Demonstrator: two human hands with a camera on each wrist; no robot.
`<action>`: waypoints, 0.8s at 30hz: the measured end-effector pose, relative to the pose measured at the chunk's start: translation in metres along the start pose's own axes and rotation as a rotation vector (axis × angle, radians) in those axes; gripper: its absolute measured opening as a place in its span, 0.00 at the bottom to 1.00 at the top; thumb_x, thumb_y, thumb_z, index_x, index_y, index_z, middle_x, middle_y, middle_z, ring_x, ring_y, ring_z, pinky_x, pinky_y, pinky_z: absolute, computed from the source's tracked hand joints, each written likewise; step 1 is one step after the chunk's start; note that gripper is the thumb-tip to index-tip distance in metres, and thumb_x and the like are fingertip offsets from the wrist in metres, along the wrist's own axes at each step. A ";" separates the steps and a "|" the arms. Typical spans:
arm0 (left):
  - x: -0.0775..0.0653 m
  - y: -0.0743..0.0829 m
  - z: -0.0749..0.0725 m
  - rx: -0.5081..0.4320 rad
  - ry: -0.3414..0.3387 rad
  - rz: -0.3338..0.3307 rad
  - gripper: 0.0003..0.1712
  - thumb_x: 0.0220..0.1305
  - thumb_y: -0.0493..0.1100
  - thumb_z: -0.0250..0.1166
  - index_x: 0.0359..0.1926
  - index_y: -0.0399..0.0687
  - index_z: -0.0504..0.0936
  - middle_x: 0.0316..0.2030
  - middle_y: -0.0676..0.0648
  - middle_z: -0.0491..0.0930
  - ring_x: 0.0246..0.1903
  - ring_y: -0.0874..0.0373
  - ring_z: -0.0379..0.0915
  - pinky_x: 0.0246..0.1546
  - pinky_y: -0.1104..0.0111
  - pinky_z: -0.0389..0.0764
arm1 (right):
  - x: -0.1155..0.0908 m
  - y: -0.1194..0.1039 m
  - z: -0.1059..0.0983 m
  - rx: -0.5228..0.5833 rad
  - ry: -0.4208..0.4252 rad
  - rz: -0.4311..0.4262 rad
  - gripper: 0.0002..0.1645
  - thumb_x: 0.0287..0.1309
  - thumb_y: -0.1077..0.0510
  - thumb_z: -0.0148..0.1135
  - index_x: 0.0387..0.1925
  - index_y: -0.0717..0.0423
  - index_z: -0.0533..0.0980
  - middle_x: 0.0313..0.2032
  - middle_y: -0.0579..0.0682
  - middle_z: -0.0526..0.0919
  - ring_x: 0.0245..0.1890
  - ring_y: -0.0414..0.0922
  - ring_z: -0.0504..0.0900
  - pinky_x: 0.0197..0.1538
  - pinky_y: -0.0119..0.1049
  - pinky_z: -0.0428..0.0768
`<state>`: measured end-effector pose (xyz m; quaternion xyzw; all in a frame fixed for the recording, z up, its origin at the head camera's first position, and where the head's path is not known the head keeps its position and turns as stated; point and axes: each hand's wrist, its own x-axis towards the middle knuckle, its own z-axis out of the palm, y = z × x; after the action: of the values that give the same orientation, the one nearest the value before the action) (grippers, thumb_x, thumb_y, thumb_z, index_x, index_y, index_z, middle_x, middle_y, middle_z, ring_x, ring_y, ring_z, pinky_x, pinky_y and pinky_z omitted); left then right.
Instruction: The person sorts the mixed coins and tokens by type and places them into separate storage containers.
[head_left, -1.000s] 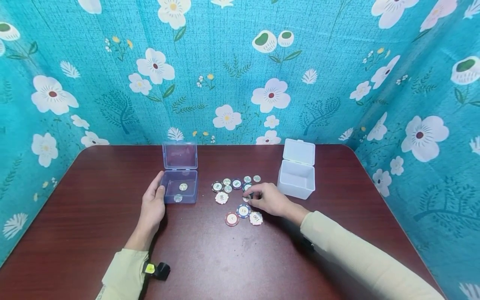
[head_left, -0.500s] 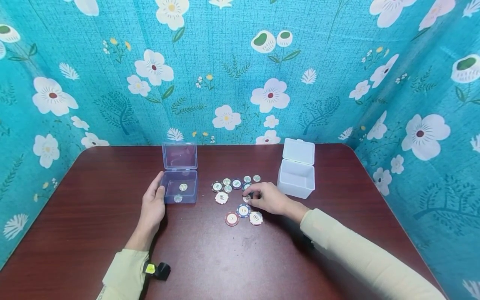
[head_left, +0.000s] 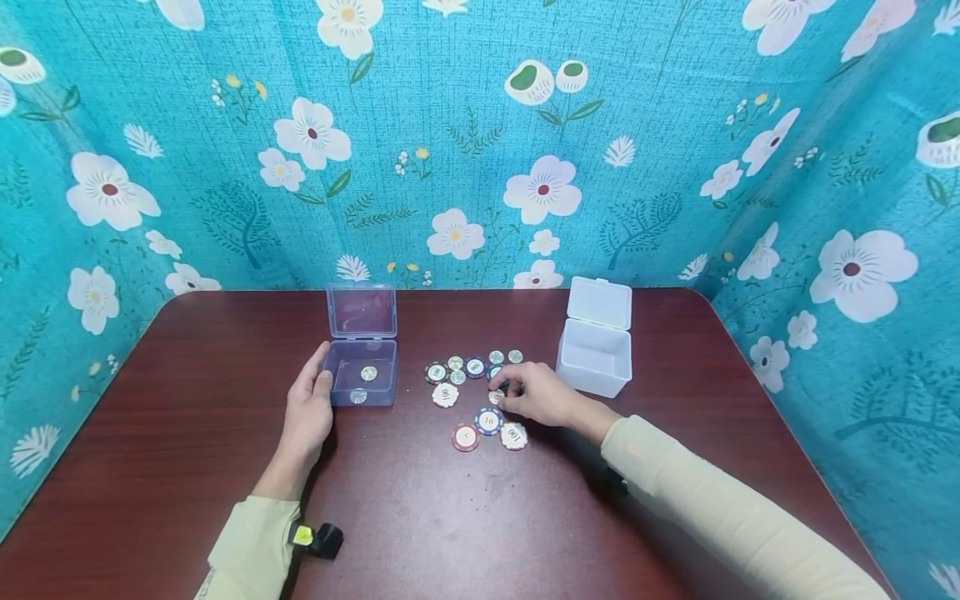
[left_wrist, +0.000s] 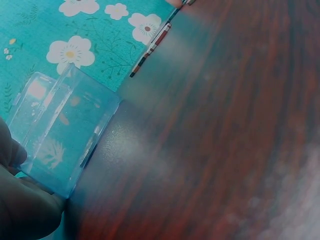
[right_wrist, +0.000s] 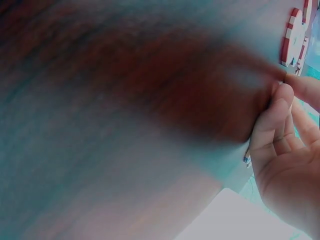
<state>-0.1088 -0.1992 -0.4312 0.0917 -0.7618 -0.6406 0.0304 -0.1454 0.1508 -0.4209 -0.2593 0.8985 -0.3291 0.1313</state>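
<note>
My left hand (head_left: 309, 415) holds the left side of a clear bluish plastic box (head_left: 392, 375), its thumb at the front corner. The box's lid stands open; a gold coin (head_left: 369, 374) and a silver coin (head_left: 358, 396) show in it. In the left wrist view, finger and thumb lie at the edge of the box (left_wrist: 75, 125). My right hand (head_left: 543, 395) has thumb and forefinger at a silver coin (head_left: 496, 397) on the table, seeming to pinch its edge. In the right wrist view, the fingertips of the right hand (right_wrist: 285, 145) come together low over the table, hiding the coin.
Several poker chips lie mid-table, among them a red chip (head_left: 465, 437), a blue chip (head_left: 489, 421) and a white chip (head_left: 514, 436). More coins, such as a silver coin (head_left: 515, 357), lie behind. A white plastic box (head_left: 594, 379) with raised lid stands right.
Both hands stay in nearly the same place. The whole head view shifts very slightly; coins, chips and boxes keep their positions on the table.
</note>
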 end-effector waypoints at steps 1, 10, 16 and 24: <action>0.000 0.000 0.000 0.002 0.001 0.004 0.30 0.81 0.38 0.39 0.80 0.49 0.52 0.77 0.49 0.52 0.75 0.57 0.44 0.74 0.59 0.48 | 0.000 0.000 0.000 0.003 0.001 -0.005 0.13 0.58 0.64 0.70 0.46 0.54 0.83 0.22 0.41 0.79 0.23 0.36 0.75 0.28 0.32 0.75; -0.001 0.003 0.001 0.001 0.002 0.025 0.30 0.81 0.37 0.39 0.80 0.50 0.53 0.77 0.50 0.52 0.75 0.57 0.44 0.75 0.59 0.47 | 0.000 0.001 0.000 0.005 0.021 -0.033 0.10 0.57 0.64 0.70 0.42 0.54 0.83 0.21 0.41 0.78 0.23 0.36 0.75 0.29 0.32 0.75; 0.000 0.001 0.001 0.004 0.005 0.008 0.30 0.81 0.37 0.39 0.80 0.50 0.53 0.77 0.49 0.53 0.75 0.57 0.45 0.74 0.59 0.48 | 0.000 -0.001 0.000 -0.003 0.012 -0.019 0.09 0.57 0.64 0.70 0.41 0.54 0.82 0.21 0.40 0.78 0.23 0.36 0.75 0.29 0.32 0.75; 0.002 0.001 0.000 0.006 0.010 0.017 0.30 0.81 0.36 0.40 0.79 0.49 0.54 0.77 0.49 0.52 0.75 0.57 0.43 0.75 0.59 0.47 | 0.001 -0.003 -0.001 0.009 0.015 0.017 0.09 0.55 0.64 0.71 0.38 0.55 0.80 0.20 0.40 0.75 0.22 0.35 0.73 0.33 0.33 0.75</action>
<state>-0.1106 -0.1993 -0.4308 0.0884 -0.7644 -0.6374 0.0396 -0.1453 0.1492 -0.4181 -0.2485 0.9001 -0.3339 0.1286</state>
